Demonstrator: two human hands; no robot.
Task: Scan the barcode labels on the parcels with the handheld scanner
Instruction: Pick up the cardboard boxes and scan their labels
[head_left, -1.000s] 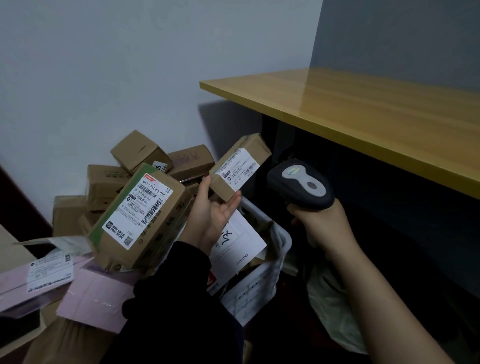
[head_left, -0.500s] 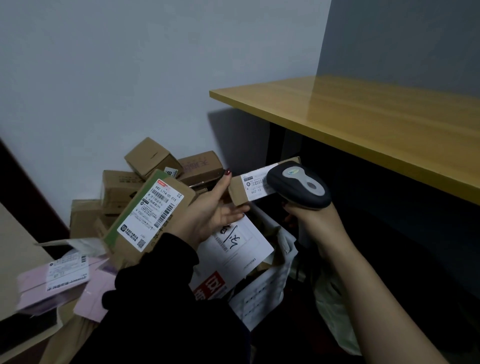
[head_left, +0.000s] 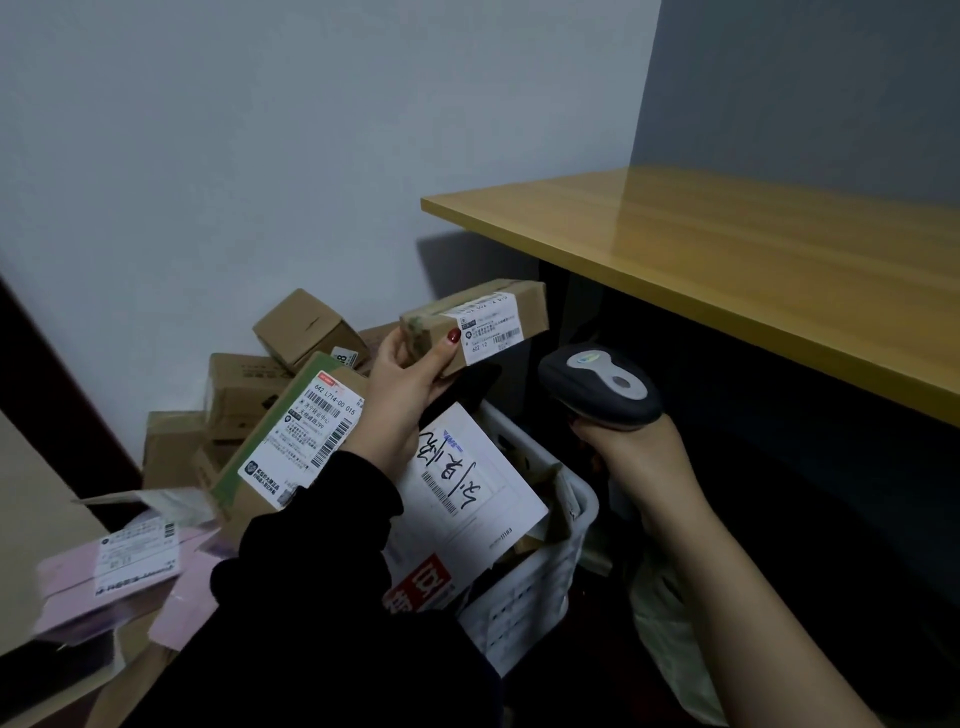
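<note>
A room corner with pale grey-blue walls. A yellow wooden bench top runs in from the right edge of the view; the space beneath it is too dark to make out.

Below the bench's left end, the left hand, in a black sleeve, holds up a small brown cardboard parcel with thumb and fingers clamped on its near end. The parcel's white barcode label faces the camera – its print is too small to read. Just right of it and lower, the right hand is wrapped around the grip of a dark grey handheld scanner. The grip is hidden inside the fist and the scanning window faces away.

Beneath both hands stands a white plastic basket holding a white flat envelope with handwriting; the sleeve covers its near side. Left of the basket, a heap of brown cardboard boxes leans against the wall – the floor under it is hidden. Pink mailers at the left edge are blurred.
</note>
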